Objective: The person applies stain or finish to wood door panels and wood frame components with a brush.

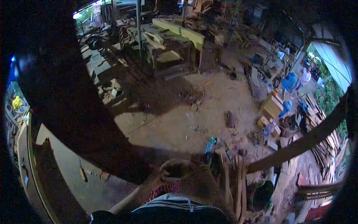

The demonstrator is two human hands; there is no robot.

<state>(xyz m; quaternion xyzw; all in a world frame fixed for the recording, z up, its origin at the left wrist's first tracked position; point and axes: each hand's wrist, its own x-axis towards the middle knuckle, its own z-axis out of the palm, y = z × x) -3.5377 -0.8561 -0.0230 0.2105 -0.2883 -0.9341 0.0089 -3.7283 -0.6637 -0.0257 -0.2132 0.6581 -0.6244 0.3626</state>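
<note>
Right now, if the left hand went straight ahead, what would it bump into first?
Probably the round, dark-centred shape just beside the left hand. It's too dim to tell what it is, or how far away.

Dim, grainy, fisheye-warped (black corners), daylight behind

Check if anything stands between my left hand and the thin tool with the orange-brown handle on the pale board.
Yes, in view: a thick dark beam crosses between your left hand and the tool. Its depth is unclear.

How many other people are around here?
2: a person in yellow at far left, and a person in pale clothing at right. Dark areas may hide more.
</note>
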